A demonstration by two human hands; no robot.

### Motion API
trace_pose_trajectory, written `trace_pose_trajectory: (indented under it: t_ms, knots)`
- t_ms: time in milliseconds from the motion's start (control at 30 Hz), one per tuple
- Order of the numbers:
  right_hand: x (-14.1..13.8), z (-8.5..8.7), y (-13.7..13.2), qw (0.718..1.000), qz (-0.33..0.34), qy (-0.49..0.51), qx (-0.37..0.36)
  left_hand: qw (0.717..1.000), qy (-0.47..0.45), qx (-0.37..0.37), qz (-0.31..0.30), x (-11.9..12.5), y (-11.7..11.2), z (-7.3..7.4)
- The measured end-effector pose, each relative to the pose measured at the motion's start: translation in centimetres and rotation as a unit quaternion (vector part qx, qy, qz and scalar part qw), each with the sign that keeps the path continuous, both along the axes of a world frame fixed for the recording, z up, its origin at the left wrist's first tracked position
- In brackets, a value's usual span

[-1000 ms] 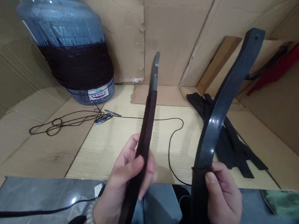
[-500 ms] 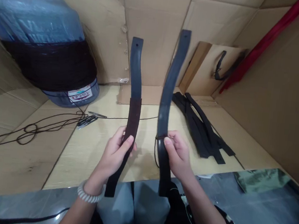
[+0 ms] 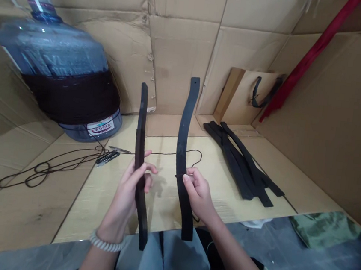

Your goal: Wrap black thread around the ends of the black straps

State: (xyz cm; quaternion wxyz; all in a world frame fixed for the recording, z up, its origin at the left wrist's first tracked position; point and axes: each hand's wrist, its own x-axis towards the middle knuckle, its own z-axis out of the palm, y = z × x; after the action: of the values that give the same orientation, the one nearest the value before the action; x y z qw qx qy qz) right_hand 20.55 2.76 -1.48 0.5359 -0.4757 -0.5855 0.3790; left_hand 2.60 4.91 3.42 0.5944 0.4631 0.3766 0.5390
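Head — left hand (image 3: 125, 193) grips 1 strap (image 3: 141, 131), right hand (image 3: 198, 195) 2nd strap (image 3: 184, 127).

You have one printed label in view: the white sticker (image 3: 100, 127) low on the base of the blue plastic water jug (image 3: 50, 48), just below the black cord wound around its middle. Its lettering is red, set on a slant, and looks like a single brand word starting with "V", but the letters after that are too blurred for you to spell. A small line or two may sit near it, too small to read. Higher up, on the jug's shoulder just above the cord, you can see pale raised lettering, but that is too faint and distorted to read as well.
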Motion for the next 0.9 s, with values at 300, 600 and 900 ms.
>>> trace_pose_trajectory:
  t_ms: [300, 600, 900]
  knots:
    - [-1.0, -0.5, -1.9, 0.998, 0.031, -0.05, 0.019, 0.972, -0.191, -0.117, -0.066, -0.7, 0.8, -0.6]
    - [-2.0, -0.4, -2.4, 0.997, 0.053, -0.06, 0.018, 0.95, -0.239, -0.166, -0.111, -0.5, 0.3, -0.4]
    - [-2.9, -0.3, -2.3, 0.995, 0.073, -0.058, 0.035, 0.944, -0.242, -0.198, -0.107, 1.2, -0.6, -0.2]
